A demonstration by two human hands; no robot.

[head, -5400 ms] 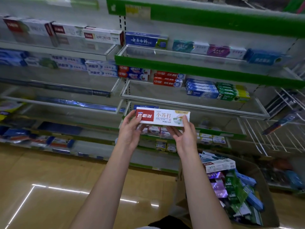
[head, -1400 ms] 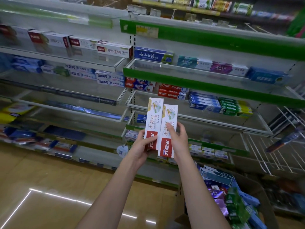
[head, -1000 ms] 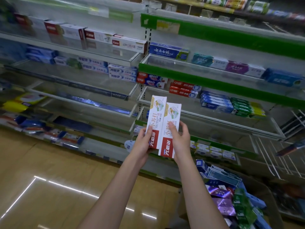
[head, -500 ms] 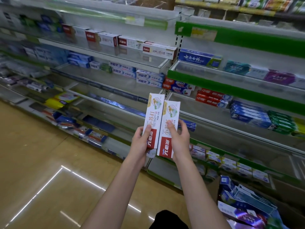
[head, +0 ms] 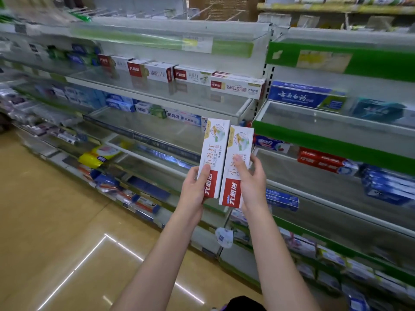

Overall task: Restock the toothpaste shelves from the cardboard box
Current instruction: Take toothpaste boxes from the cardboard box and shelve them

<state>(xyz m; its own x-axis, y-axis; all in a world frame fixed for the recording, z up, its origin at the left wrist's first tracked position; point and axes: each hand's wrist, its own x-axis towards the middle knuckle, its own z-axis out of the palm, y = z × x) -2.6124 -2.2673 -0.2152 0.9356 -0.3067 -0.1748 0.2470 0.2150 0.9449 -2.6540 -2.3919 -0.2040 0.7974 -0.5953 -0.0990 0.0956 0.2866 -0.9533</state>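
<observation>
Two white toothpaste boxes with red ends stand upright side by side in front of the shelves. My left hand (head: 194, 187) grips the left toothpaste box (head: 214, 151) near its red bottom end. My right hand (head: 251, 182) grips the right toothpaste box (head: 239, 149) the same way, thumb across its front. Matching red-and-white boxes (head: 193, 75) lie in a row on the upper glass shelf (head: 157, 95), up and left of my hands. The cardboard box is out of view.
Tiered glass shelves (head: 332, 189) with green front strips run from left to right, holding blue (head: 301, 95), red (head: 323, 160) and green cartons. A yellow pack (head: 98, 156) lies on a lower shelf. Tan tiled floor (head: 56, 221) spreads at the left.
The view has swung left along the aisle, so the cardboard box has dropped out of sight and the shelf with matching boxes has come closer. Both hands keep the two boxes upright.
</observation>
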